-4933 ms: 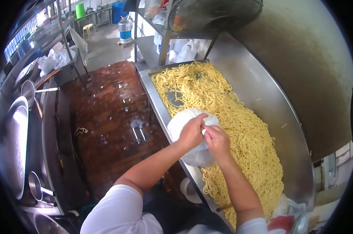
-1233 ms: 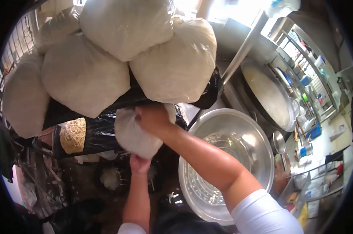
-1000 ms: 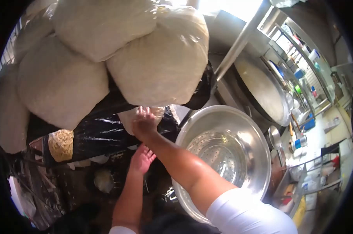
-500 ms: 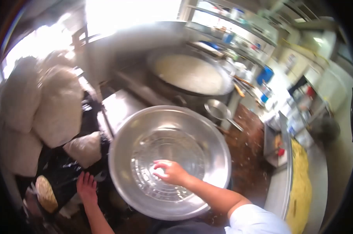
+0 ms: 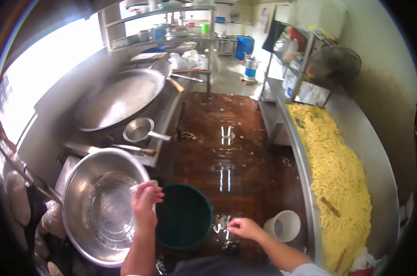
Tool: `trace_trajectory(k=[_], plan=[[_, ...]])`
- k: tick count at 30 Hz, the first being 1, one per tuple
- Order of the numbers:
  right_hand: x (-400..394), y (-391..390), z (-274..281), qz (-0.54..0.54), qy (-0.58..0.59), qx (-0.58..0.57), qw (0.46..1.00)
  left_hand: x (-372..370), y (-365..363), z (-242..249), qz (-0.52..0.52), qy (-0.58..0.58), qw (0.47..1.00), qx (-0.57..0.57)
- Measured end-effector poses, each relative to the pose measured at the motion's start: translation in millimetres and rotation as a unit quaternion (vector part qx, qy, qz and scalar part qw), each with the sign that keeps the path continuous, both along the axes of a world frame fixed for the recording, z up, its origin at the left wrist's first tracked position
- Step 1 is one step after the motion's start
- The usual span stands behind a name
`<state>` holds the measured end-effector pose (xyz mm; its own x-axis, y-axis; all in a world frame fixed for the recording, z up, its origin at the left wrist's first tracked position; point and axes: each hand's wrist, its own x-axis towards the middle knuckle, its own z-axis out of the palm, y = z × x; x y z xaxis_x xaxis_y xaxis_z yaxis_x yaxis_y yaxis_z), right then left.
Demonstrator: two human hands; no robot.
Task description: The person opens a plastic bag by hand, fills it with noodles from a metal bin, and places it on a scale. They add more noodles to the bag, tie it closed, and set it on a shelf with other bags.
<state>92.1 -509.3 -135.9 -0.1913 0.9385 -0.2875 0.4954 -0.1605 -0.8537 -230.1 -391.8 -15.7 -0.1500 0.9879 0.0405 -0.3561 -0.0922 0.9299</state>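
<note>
My left hand [image 5: 145, 202] is raised at the right rim of a large metal basin [image 5: 75, 221]. Its fingers are curled together, with a pale glint beside them; what they hold, if anything, is too small to name. Clear liquid appears to lie in the basin. Over the wet floor, my right hand [image 5: 245, 228] has its fingers bent inward and nothing visible in them. It is between a dark green tub [image 5: 183, 216] and a white bucket [image 5: 289, 225], touching neither.
A wide wok [image 5: 125, 99] of pale, steaming liquid sits at the left, beside a metal ladle [image 5: 139, 129]. Yellow noodles [image 5: 339, 170] fill a long metal trough [image 5: 302, 170] on the right. Shelves [image 5: 160, 16] and a blue barrel [image 5: 244, 47] stand farther back.
The view has swung right, bringing the green tub and white bucket into sight. My right hand has left the basin; my left hand has moved from the black plastic to the basin's rim.
</note>
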Motion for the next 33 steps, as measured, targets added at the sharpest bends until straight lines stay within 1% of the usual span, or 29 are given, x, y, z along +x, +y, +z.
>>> trace_trajectory(k=[1, 3, 4, 5, 7, 8, 9, 11, 13, 15, 17, 18, 19, 20, 21, 22, 24, 25, 28, 29, 31, 33], plan=[[35, -12, -3, -0.016, -0.025, -0.017, 0.999, 44, 6, 3, -0.058, -0.017, 0.998, -0.024], [84, -29, 6, -0.064, 0.006, -0.013, 0.998, 112, 16, 7, -0.169, 0.056, 0.984, 0.010], [109, -33, 9, -0.079, 0.006, -0.041, 0.996, 137, 22, 7, -0.209, 0.079, 0.974, 0.035], [127, -27, 8, -0.100, 0.011, -0.040, 0.994, 158, 30, 11, -0.229, 0.082, 0.969, 0.038], [156, -18, -4, -0.161, 0.064, -0.006, 0.985, 193, 49, 19, -0.269, 0.127, 0.953, 0.063], [162, -5, 13, -0.182, 0.010, 0.011, 0.983, 206, 61, 22, -0.266, 0.121, 0.955, 0.046], [165, 7, 24, -0.196, 0.005, 0.011, 0.981, 219, 72, 25, -0.260, 0.132, 0.955, 0.060], [171, 29, 20, -0.175, 0.088, 0.013, 0.981, 236, 92, 20, -0.238, 0.123, 0.962, 0.049], [185, 56, 24, -0.073, 0.061, -0.027, 0.995, 252, 114, 5, -0.234, 0.122, 0.964, 0.036], [203, 87, 20, -0.033, 0.036, -0.052, 0.997, 262, 140, -18, -0.233, 0.151, 0.961, 0.009], [223, 120, 5, -0.031, -0.013, -0.039, 0.999, 273, 178, -43, -0.233, 0.150, 0.960, -0.043], [234, 137, -3, -0.047, -0.025, -0.018, 0.998, 280, 200, -50, -0.233, 0.150, 0.959, -0.064], [246, 156, -7, -0.032, -0.025, -0.016, 0.999, 288, 226, -54, -0.233, 0.150, 0.957, -0.082], [260, 177, -8, -0.070, -0.032, -0.042, 0.996, 297, 257, -57, -0.239, 0.152, 0.956, -0.077], [273, 199, -3, -0.108, -0.039, -0.072, 0.991, 308, 288, -54, -0.247, 0.148, 0.955, -0.065], [285, 221, 4, -0.098, -0.041, -0.075, 0.992, 319, 318, -48, -0.246, 0.153, 0.956, -0.056], [308, 271, 26, -0.103, -0.159, -0.083, 0.978, 344, 381, -30, -0.241, 0.158, 0.956, -0.045], [317, 296, 39, -0.115, -0.170, -0.084, 0.975, 357, 411, -21, -0.253, 0.160, 0.954, -0.023], [350, 358, 60, -0.203, -0.110, -0.072, 0.970, 398, 489, 5, -0.280, 0.162, 0.946, 0.021], [363, 375, 51, -0.224, -0.116, -0.050, 0.966, 411, 513, 12, -0.292, 0.157, 0.943, 0.043], [384, 405, 45, -0.247, -0.111, -0.069, 0.960, 432, 561, 19, -0.288, 0.143, 0.946, 0.044], [408, 432, 21, -0.223, -0.112, -0.085, 0.965, 452, 607, 20, -0.271, 0.145, 0.949, 0.072]])
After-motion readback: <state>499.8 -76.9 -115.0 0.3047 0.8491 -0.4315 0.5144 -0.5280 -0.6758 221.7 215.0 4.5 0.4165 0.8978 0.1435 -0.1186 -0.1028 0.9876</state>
